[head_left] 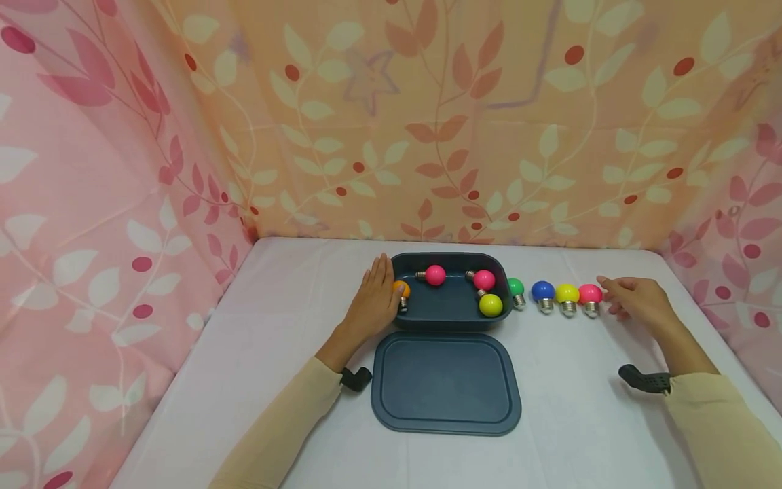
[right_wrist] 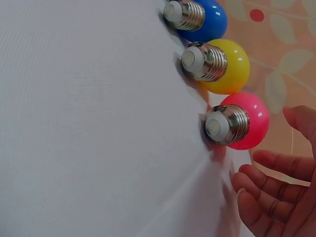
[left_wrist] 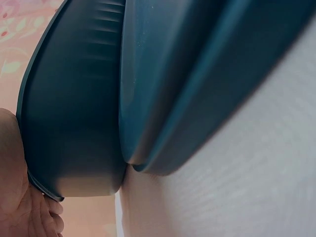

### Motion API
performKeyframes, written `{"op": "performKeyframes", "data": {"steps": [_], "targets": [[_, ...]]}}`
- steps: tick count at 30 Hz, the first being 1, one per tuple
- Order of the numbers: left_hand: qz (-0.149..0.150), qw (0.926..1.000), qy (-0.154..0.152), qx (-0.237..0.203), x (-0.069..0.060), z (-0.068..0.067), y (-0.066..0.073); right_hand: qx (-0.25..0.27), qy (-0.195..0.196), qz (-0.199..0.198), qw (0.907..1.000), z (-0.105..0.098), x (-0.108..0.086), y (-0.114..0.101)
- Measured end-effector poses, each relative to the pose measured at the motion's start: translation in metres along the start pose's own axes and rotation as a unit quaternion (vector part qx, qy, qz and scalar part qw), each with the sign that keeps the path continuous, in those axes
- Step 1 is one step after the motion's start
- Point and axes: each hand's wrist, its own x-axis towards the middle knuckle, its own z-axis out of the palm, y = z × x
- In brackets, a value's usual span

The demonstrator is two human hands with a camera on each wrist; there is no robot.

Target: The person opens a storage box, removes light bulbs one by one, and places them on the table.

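Note:
My left hand [head_left: 374,299] rests with straight fingers against the left end of a dark blue-grey box [head_left: 452,326]. Its thumb lies at the rim, close to an orange bulb [head_left: 401,289] inside. In the left wrist view the box's side wall [left_wrist: 74,108] fills the left part. My right hand [head_left: 638,302] is beside a pink bulb [head_left: 590,294] at the right end of a row, fingers loosely bent. The right wrist view shows a gap between the fingers and that pink bulb [right_wrist: 254,121]. Leftward in the row are a yellow bulb [head_left: 567,293], a blue bulb [head_left: 542,291] and a green bulb [head_left: 516,287].
Inside the box lie two more pink bulbs [head_left: 436,275] and a yellow-green bulb [head_left: 491,305]. A flat matching lid [head_left: 446,384] lies just in front of the box on the white tabletop [head_left: 275,326]. Patterned curtains [head_left: 427,136] stand behind and at both sides.

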Motion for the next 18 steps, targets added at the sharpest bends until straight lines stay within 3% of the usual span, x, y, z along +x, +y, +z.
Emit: {"op": "performKeyframes", "data": {"steps": [10,18], "targets": [[-0.003,1.0,0.004,-0.003,0.0,0.001,-0.001,-0.062,0.034,-0.019,0.9973,-0.008,-0.012,-0.019],[-0.001,1.0,0.001,-0.008,0.0,0.001,0.0,-0.076,0.073,-0.067,0.9922,-0.009,-0.024,-0.046]]}}
